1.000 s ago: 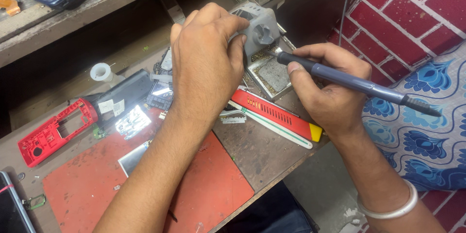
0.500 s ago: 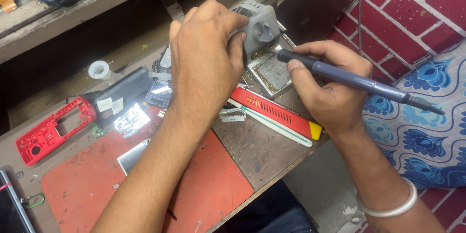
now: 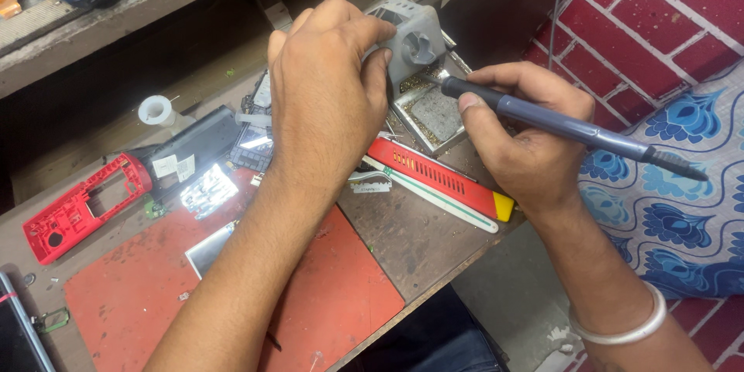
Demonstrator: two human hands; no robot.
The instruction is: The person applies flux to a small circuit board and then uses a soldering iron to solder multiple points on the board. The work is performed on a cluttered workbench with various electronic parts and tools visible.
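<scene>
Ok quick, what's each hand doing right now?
Left hand: closed around the grey soldering iron stand.
Right hand: closed, holding the blue-grey soldering iron like a pen.

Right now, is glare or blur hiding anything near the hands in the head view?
Head view: sharp overall; strong glare whites out the shiny metal part left of the left hand; the recess under the shelf sits in deep shadow; the soldering iron in the right hand is clear, its tip partly hidden at the grey stand.
</scene>
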